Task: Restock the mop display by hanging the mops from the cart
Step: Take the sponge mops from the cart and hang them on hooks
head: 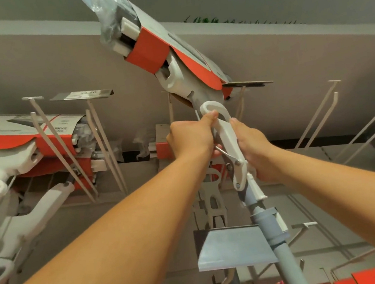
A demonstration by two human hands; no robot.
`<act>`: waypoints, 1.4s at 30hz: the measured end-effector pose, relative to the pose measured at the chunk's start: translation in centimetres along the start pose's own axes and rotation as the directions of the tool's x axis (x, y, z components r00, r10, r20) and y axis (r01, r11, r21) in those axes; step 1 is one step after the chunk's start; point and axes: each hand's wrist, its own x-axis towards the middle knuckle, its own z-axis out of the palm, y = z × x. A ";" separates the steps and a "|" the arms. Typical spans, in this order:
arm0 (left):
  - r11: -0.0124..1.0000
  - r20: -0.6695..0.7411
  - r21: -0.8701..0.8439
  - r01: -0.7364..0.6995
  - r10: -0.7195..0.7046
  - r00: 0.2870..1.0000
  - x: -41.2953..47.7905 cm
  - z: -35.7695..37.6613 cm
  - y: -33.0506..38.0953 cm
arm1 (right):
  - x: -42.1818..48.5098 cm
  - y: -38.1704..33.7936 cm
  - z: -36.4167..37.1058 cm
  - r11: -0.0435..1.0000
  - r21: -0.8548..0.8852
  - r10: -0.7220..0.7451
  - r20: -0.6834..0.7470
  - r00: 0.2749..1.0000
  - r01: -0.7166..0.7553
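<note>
I hold one mop (200, 87) up high, head uppermost and tilted to the upper left. Its head sits in an orange and grey card sleeve with clear plastic at the tip. My left hand (192, 138) grips the white lever handle (229, 141) from the left, thumb on its looped top. My right hand (258, 151) grips the same handle from the right. The grey pole (283, 255) runs down to the lower right. The mop head is in front of a display hook with a price tag holder (248, 83).
Two packaged mops (12, 143) hang on long white hooks at the left. Bare hooks (316, 115) stick out at the right. A price tag holder (82, 95) sits upper left, a grey sign plate (234, 247) below the hands. Orange packages (366, 276) show at the bottom right.
</note>
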 end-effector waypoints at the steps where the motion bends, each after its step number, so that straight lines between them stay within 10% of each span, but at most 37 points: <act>1: 1.000 0.004 0.011 0.007 -0.007 1.000 -0.1 0.1 0.0 | -0.1 0.0 0.0 1.000 0.013 0.009 0.003 1.000 -0.009; 22: 0.972 -0.032 0.234 0.026 -0.019 0.999 1.1 2.5 -2.3 | 0.5 3.2 -0.6 0.947 0.264 0.180 0.036 0.983 -0.183; 42: 0.948 0.149 0.060 0.312 -0.317 0.936 4.5 -0.8 -10.8 | 3.2 9.1 1.5 0.923 -0.376 0.078 -0.027 0.997 -0.083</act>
